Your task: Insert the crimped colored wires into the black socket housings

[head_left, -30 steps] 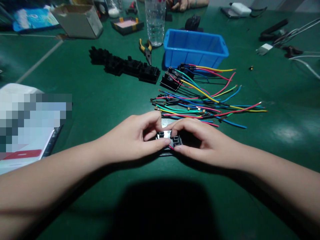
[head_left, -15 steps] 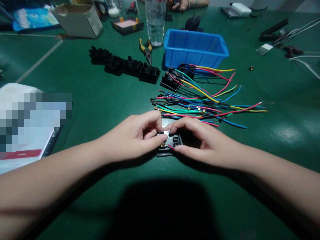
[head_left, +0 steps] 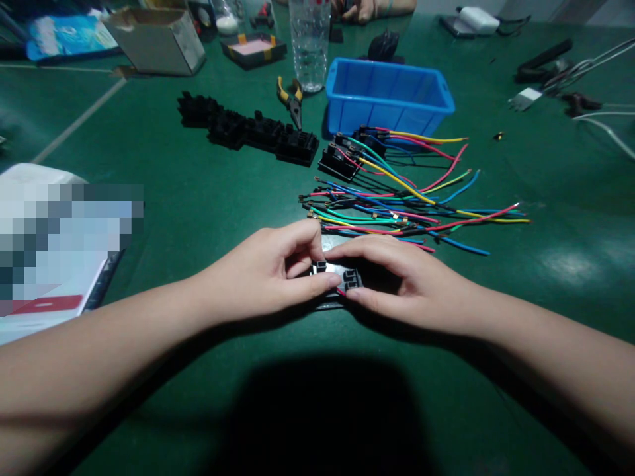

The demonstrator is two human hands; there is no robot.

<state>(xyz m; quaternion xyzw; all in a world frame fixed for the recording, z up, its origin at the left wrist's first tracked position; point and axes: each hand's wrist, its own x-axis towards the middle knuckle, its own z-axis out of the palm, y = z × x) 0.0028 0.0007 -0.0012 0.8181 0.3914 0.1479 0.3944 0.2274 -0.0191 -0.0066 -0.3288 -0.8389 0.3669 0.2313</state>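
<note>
Between my hands is a small black plastic terminal block (head_left: 351, 278) with raised square slots, low over the green table. My left hand (head_left: 278, 268) grips its left side, fingers curled behind and the thumb lying across the top. A short piece of red wire (head_left: 341, 291) shows by that thumb's tip. My right hand (head_left: 407, 274) clasps the block's right side, with the forefinger at the back edge and the thumb at the front corner beside the wire. The wire's ends are hidden.
Loose coloured wires (head_left: 387, 211) with metal terminals lie just beyond my hands. Wired black blocks (head_left: 342, 162) sit before a blue bin (head_left: 389, 106). Farther left are a row of black blocks (head_left: 248, 129) and yellow-handled pliers (head_left: 292, 102). Another person's hand (head_left: 364, 10) shows at the far edge.
My left thumb has slid right across the block, covering more of the red wire. My right forefinger has straightened and shifted left along the back edge.
</note>
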